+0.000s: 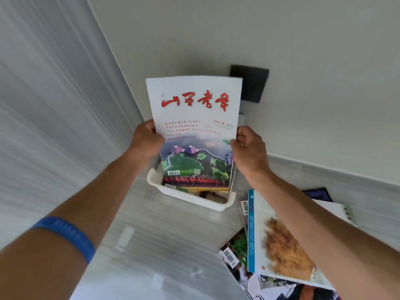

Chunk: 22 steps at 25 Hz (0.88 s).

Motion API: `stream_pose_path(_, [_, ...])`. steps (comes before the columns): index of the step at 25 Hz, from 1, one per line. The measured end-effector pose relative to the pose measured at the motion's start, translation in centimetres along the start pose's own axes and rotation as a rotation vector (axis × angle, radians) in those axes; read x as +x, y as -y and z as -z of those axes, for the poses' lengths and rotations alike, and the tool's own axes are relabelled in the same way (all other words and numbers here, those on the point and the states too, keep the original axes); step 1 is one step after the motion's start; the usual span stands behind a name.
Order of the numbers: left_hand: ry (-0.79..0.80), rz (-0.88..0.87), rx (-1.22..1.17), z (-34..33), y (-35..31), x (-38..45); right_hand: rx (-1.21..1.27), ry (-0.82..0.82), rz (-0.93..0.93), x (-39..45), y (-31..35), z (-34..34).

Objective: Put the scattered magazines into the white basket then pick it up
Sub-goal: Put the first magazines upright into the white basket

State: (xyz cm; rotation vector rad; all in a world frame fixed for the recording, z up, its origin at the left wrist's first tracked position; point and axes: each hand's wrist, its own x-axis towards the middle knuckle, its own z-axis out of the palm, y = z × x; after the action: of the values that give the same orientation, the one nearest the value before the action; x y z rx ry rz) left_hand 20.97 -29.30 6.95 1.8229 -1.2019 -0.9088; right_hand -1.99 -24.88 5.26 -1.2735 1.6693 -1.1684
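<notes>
Held magazine (195,118): white cover w/ red title, upright; lower end already down inside the white basket (173,192); upper part stands well above the rim
Left hand (148,140): fingers curled round the mag's left edge, gripping at mid-height
Right hand (249,148): thumb and fingers pinch the right edge, approx. level w/ the left
White basket: on the floor (151,245) near the wall corner; at least one other mag already inside, just behind the front wall
Scattered magazines (279,241): overlapping heap on the floor to the right of the basket, under the right forearm; not yet collected
Risk, tipping: basket looks small vs. mag height; tall mags leaning one way could topple it, esp. when lifted
Risk, snag: bottom edge could catch on mags already in there; pushing down would buckle the cover or crease pages
Risk, flop: if let go before it seats, mag may fold over the rim or slide out onto the floor
Risk, later fit: several mags remain; tight packing could make later ones jam
Hidden, basket interior: blocked by the held mag; no. of mags inside unclear
Hidden, heap: partly covered by the right arm and cut off at the frame's lower edge; count uncertain
Hidden, dark panel (251,83): on the wall behind the mag, partly covered; what it is, cannot tell
Blur: small cover text not legible
</notes>
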Motion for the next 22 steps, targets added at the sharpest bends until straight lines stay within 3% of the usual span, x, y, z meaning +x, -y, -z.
stream_pose_path(4, [0.043,0.055,0.137,-0.9,3.5,1.2,-0.143,-0.009,-0.051,-0.3,-3.2,-1.2])
stream_pose_path(7, [0.02,-0.033,0.238,-1.8,5.0,1.0,-0.34,0.019,0.005,-0.9,-5.0,-1.1])
stream_pose_path(10, [-0.035,-0.119,0.402,-2.9,4.9,0.5,-0.504,0.032,-0.067,-0.1,-5.9,-0.3])
stream_pose_path(13, [-0.086,-0.128,0.515,-3.7,4.8,-1.4,-0.359,0.061,-0.08,-1.7,-6.6,0.6])
stream_pose_path(15, [-0.075,-0.306,0.481,-4.9,5.1,-5.5,-0.28,0.101,-0.052,-5.3,-7.7,2.7])
stream_pose_path(18, [0.118,-0.517,0.362,-7.6,6.2,-14.5,-0.424,0.189,-0.073,-12.4,-11.5,9.1])
stream_pose_path(22, [0.585,-0.634,0.534,-14.6,7.1,-24.7,-0.533,0.165,-0.201,-18.2,-14.6,17.5])
